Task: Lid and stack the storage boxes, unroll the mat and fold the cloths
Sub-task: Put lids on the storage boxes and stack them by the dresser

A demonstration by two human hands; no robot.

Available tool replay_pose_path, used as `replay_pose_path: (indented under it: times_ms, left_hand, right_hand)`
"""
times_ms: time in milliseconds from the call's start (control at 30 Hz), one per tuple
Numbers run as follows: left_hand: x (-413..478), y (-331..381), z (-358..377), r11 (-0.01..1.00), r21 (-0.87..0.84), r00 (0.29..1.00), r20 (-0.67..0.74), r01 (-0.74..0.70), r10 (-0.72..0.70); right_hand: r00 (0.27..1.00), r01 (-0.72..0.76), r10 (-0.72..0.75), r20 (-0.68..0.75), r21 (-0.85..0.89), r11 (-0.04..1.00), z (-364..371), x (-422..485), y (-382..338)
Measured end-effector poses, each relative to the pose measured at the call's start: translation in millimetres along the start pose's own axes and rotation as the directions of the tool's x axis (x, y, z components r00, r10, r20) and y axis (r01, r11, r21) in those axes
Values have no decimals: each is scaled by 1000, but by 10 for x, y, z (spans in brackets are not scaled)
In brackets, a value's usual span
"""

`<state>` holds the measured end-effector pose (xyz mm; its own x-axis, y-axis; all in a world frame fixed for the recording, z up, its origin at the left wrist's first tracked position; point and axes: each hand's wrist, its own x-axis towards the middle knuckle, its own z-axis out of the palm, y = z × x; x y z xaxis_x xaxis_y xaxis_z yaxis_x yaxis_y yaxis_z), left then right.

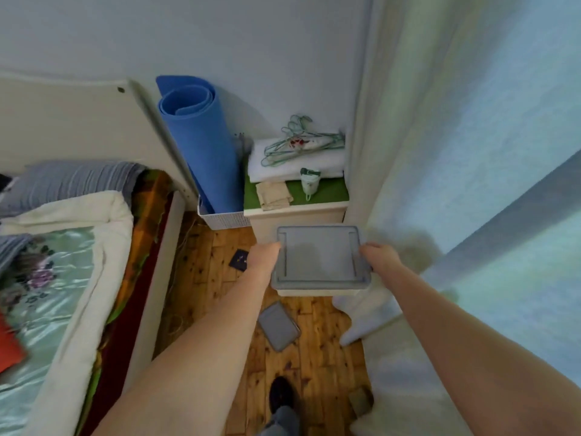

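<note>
Our left hand and right hand grip opposite sides of the lidded storage box, held above the wood floor. A spare grey lid lies below. Rolled blue mat stands upright in a white basket; folded cloths rest on the cabinet.

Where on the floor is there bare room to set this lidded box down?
Bare wood floor lies between the bed and the grey lid on the floor. It is crowded ahead: the cabinet and white basket block it. The curtain pools on the right.
</note>
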<state>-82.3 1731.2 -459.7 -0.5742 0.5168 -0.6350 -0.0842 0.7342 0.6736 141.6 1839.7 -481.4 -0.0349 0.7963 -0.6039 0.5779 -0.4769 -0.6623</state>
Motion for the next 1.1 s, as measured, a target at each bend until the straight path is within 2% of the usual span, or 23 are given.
replay_pose_path:
  times_ms: [100,267,333,433,533,733,833,1000,1100]
  left_hand:
    - [632,118,108,994,101,999,32,35,-38]
    - [1805,-30,516,983,94,985,52,158,-163]
    - [2383,-272,777,971,47,971,44,233,-235]
    - [2997,-431,1174,954,-146,965,55,261,-255]
    - [3830,-952,1685,932,-170,947,44,321,-318]
    - [5404,-2119,2654,871,-245,904,79,426,-420]
    - [5983,-2596,3026,859,-295,905,57,418,-421]
    - [6694,-2967,3421,884,-274,923,41,379,-383]
    - [6934,-2914,3608,884,-302,931,41,357,-362]
  right_hand:
    - [997,-72,72,38,6,997,303,1044,213]
    - [981,-185,184,69,9,983,597,1529,-175]
    - [974,-217,218,68,-20,976,802,2039,-54]
    - [959,-271,269,92,8,963,1239,3031,391]
    - [940,-308,307,147,-20,951,1733,4042,1040]
    - [934,-274,291,205,-109,956,2478,5662,2091]
    - [944,-201,233,231,-154,967,2876,6341,2517]
    - [965,-117,167,203,-237,965,3239,7008,2824]
    - [980,-91,120,160,-174,981,3261,7280,2866]
